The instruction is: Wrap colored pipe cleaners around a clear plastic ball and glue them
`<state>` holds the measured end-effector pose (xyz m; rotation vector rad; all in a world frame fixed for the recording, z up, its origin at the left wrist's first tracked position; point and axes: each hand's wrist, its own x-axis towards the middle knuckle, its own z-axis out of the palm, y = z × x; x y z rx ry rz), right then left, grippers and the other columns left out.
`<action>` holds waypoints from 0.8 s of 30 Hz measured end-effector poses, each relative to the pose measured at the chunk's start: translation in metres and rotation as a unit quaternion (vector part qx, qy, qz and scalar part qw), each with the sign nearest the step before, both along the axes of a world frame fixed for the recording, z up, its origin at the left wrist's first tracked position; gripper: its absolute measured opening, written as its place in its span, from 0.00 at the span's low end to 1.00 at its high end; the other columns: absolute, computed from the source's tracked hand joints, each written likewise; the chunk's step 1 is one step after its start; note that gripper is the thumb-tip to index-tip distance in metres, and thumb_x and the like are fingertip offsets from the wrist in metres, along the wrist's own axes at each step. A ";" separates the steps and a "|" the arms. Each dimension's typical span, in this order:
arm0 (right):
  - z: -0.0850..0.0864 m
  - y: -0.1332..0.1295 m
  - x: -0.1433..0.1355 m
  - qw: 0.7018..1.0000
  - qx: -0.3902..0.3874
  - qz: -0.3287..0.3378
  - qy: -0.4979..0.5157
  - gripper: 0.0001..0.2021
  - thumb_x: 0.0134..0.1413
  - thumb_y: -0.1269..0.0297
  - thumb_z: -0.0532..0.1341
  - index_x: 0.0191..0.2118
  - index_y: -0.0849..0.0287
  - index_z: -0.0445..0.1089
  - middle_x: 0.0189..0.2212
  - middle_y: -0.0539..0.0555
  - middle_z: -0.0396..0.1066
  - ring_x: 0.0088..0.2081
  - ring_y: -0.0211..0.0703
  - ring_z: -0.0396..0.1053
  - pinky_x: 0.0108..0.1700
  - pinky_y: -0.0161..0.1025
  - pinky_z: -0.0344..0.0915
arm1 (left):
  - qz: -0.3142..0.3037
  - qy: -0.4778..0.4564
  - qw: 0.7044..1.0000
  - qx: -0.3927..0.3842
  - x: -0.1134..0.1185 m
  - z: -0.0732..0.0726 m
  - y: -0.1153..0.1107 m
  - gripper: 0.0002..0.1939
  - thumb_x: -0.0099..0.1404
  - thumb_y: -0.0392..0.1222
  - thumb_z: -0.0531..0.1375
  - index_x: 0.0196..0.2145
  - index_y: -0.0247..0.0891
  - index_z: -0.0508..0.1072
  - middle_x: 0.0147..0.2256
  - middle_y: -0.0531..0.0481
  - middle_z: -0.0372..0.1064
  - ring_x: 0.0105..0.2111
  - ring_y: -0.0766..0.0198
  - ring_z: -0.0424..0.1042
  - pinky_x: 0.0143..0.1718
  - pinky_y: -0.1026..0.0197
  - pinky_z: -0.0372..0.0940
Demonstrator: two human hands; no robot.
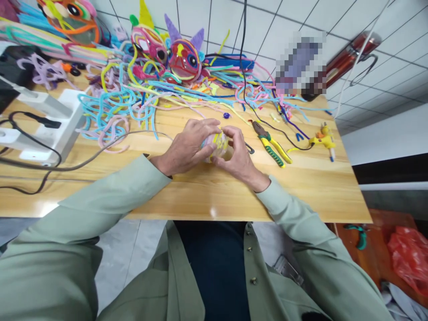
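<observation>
Both hands, left hand (187,145) and right hand (239,156), close around a small pink-and-yellow pipe-cleaner ball (218,146) just above the wooden table (200,191) at its middle, fingers pinching it from both sides to steady it, pliers (271,145) nearby right

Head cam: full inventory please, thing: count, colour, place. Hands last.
small craft piece: 1, yellow and pale pink, between both hands at table centre
pliers: 1, yellow-green handles, right of the hands
glue gun: 1, yellow, near the right table edge
pipe cleaners: too many to count, mostly blue, pink, yellow, heaped across the table's far half
masks: 3 visible, multicoloured, far edge of the table
power strip: 1, white, table left
black cable: at least 1, left front of the table
table: 1, light wood
red bag: 1, on the floor, lower right
left hand: holds the craft piece, green sleeve
right hand: holds the craft piece, green sleeve
</observation>
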<state>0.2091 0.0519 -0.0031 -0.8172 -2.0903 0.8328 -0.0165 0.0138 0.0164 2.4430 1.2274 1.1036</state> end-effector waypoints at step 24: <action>0.003 0.007 0.004 0.995 -0.062 0.066 0.042 0.40 0.51 0.49 0.76 0.65 0.50 0.62 0.65 0.63 0.65 0.67 0.61 0.66 0.65 0.61 0.71 | -0.001 -0.079 0.995 0.065 0.012 -0.009 -0.001 0.14 0.83 0.49 0.55 0.61 0.46 0.69 0.59 0.40 0.74 0.62 0.49 0.73 0.65 0.38 0.71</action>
